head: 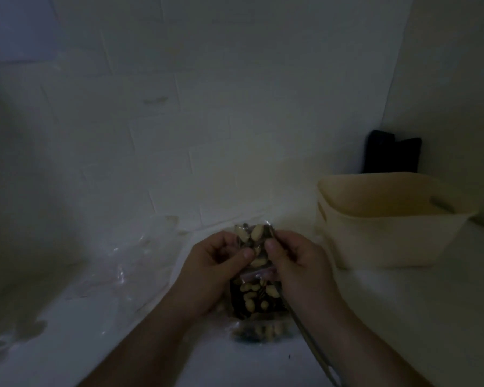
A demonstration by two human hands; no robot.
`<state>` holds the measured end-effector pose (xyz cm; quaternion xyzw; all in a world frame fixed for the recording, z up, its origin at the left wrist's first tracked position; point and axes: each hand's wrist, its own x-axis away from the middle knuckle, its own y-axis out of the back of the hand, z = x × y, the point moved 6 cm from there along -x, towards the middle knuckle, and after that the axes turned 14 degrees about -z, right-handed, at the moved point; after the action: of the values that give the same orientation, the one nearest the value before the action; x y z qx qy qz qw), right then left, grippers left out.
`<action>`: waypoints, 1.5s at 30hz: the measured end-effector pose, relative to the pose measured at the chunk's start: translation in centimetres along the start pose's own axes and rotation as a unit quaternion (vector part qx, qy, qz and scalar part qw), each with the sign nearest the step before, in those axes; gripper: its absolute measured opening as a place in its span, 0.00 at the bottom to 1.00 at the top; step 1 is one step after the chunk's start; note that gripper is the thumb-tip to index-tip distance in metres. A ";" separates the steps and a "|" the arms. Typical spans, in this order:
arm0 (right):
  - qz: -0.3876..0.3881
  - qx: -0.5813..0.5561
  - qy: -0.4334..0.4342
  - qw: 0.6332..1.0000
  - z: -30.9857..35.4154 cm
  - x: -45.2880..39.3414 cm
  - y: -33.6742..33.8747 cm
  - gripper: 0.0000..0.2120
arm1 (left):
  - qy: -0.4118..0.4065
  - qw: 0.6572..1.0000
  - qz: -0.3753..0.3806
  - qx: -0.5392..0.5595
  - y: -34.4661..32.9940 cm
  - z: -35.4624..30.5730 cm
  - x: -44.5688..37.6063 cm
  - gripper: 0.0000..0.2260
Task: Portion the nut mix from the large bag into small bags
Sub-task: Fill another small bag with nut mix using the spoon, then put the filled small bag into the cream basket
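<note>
Left hand [217, 268] and right hand [292, 262] both pinching small bag [253, 237] of nuts; bin [386, 236] right.

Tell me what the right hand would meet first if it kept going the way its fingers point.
The right hand points inward and left, pinching the small bag of nuts. Straight on, past the bag, it would likely meet the left hand gripping the other side; depth is hard to judge in this dim view.

I count two bare hands [215, 272] [296, 263], two small clear bags of nuts [253, 238] [260, 298], one cream plastic basket [386, 219], and one black thing [391, 152] behind it.
</note>
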<state>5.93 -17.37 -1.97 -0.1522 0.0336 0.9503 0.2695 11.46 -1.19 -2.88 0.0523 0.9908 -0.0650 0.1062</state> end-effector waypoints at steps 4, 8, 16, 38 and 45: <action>-0.031 -0.058 0.006 0.998 1.6 -0.4 1.0 0.09 | 0.007 0.999 0.039 -0.017 -2.0 -2.1 -1.2 0.21; -0.099 -0.151 -0.025 0.983 2.6 -0.9 2.7 0.07 | 0.048 0.992 0.107 -0.053 -4.6 -4.3 -2.5 0.33; -0.190 -0.154 0.031 0.969 9.3 -5.8 11.1 0.11 | 0.116 0.985 0.023 -0.126 -14.8 -4.8 -7.8 0.20; 0.155 0.583 0.096 0.792 4.6 -13.6 20.2 0.11 | -0.239 0.925 0.091 -0.280 -17.8 -5.0 0.9 0.19; 0.142 0.597 0.051 0.788 1.3 -13.3 18.0 0.08 | -0.241 0.926 0.098 -0.275 -17.4 -5.2 1.1 0.18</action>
<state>6.90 -39.21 3.02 -0.0024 0.6288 0.7595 0.1668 7.25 -17.53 4.00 0.1005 0.9043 0.2097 0.3582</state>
